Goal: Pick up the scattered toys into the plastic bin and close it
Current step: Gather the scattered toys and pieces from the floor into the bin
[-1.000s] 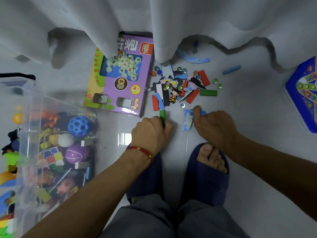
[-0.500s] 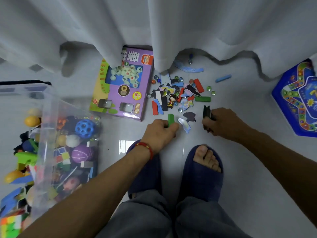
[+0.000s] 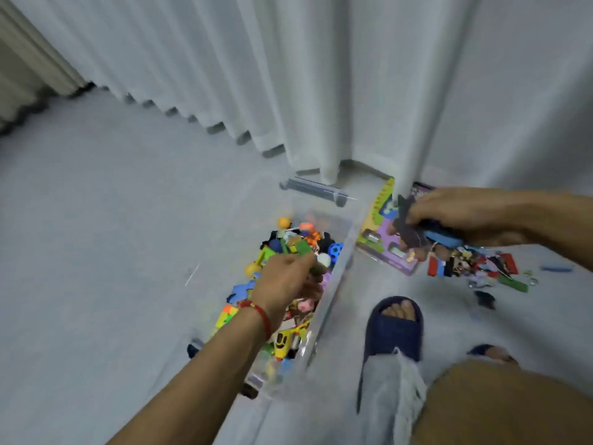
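The clear plastic bin [image 3: 335,285] stands open on the floor, packed with mixed toys. My left hand [image 3: 288,282] hovers over the bin with its fingers curled round a green block [image 3: 316,269]; another green block [image 3: 303,247] shows just beyond it, loose or held I cannot tell. My right hand [image 3: 462,213] is raised to the right of the bin, gripping a bundle of flat puzzle pieces [image 3: 417,231], dark and blue. A heap of scattered toy pieces [image 3: 475,266] lies on the floor under that hand, with a green block [image 3: 513,284] at its edge.
A purple game box [image 3: 382,242] lies between bin and heap, partly under the white curtain [image 3: 321,91]. My foot in a dark blue slipper [image 3: 394,326] stands right of the bin. A blue stick [image 3: 556,268] and marbles lie far right.
Both hands lifted off the floor with their pieces. My left hand swung left over the bin; my right hand rose with the flat pieces. The view turned left toward the bin.
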The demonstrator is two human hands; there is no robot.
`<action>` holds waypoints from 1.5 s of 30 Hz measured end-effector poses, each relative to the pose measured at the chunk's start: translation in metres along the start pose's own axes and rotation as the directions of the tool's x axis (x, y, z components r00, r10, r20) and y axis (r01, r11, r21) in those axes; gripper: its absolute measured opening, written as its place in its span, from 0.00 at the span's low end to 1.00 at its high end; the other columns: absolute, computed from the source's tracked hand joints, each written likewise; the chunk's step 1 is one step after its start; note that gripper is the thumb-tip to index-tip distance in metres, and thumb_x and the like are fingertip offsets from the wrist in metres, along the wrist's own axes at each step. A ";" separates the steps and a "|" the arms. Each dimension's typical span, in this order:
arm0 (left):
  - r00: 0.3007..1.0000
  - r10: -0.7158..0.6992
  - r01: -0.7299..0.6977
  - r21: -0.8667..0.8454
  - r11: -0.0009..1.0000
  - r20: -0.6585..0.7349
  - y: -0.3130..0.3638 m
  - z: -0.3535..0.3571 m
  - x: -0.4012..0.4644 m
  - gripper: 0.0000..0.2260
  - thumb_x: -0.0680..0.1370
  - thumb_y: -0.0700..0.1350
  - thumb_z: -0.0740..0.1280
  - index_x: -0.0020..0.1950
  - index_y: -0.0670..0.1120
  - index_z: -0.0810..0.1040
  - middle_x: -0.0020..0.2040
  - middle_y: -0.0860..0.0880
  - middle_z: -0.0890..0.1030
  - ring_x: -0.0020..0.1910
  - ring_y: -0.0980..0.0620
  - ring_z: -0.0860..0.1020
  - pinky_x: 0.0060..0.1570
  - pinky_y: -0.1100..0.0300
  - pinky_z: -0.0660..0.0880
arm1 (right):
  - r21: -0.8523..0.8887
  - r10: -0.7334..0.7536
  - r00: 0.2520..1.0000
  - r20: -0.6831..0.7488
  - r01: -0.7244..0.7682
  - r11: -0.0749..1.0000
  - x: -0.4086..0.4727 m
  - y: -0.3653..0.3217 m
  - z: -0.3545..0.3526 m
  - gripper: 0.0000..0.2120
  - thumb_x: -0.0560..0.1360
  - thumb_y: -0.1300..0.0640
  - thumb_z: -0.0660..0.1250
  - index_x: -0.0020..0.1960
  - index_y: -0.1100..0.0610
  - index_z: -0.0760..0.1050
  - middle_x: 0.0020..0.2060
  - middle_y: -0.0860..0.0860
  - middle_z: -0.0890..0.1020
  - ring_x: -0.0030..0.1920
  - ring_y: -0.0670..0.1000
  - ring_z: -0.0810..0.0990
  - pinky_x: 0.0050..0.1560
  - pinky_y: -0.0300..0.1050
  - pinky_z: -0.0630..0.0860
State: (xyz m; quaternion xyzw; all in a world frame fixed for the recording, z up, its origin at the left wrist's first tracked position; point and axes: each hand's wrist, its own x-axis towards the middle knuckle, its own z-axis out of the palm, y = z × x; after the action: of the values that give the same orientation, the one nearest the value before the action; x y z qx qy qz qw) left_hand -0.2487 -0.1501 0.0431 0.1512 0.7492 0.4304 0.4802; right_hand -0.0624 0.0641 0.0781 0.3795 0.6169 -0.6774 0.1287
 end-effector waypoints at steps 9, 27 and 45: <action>0.979 -0.106 0.155 0.289 0.945 -0.177 -0.049 -0.116 -0.035 0.11 0.73 0.45 0.71 0.42 0.37 0.85 0.38 0.41 0.86 0.42 0.47 0.86 0.53 0.46 0.81 | -0.422 0.036 0.989 0.141 0.027 0.906 0.032 -0.098 0.179 0.10 0.79 0.62 0.64 0.57 0.67 0.74 0.55 0.64 0.78 0.46 0.58 0.85 0.50 0.52 0.83; 0.965 0.170 -0.228 0.320 0.920 0.200 -0.008 0.061 -0.010 0.06 0.76 0.43 0.65 0.46 0.47 0.82 0.38 0.48 0.82 0.38 0.50 0.79 0.48 0.47 0.82 | -0.461 0.250 0.855 -0.454 -0.466 0.756 -0.053 0.086 -0.064 0.11 0.80 0.54 0.63 0.54 0.59 0.78 0.48 0.57 0.83 0.45 0.55 0.83 0.42 0.49 0.83; 0.853 0.337 -0.513 0.765 0.390 0.400 -0.105 0.296 0.178 0.23 0.76 0.37 0.65 0.71 0.39 0.66 0.65 0.38 0.70 0.61 0.39 0.71 0.61 0.50 0.72 | -0.241 0.110 0.557 -0.823 -0.519 0.820 0.084 0.303 -0.021 0.31 0.74 0.41 0.70 0.69 0.56 0.63 0.63 0.54 0.68 0.61 0.53 0.71 0.54 0.47 0.75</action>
State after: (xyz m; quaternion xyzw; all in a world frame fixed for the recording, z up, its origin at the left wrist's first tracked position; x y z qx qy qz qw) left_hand -0.0652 0.0504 -0.1944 0.5909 0.7495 0.0997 0.2813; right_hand 0.0828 0.0465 -0.2006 0.6997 0.6697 -0.2423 0.0570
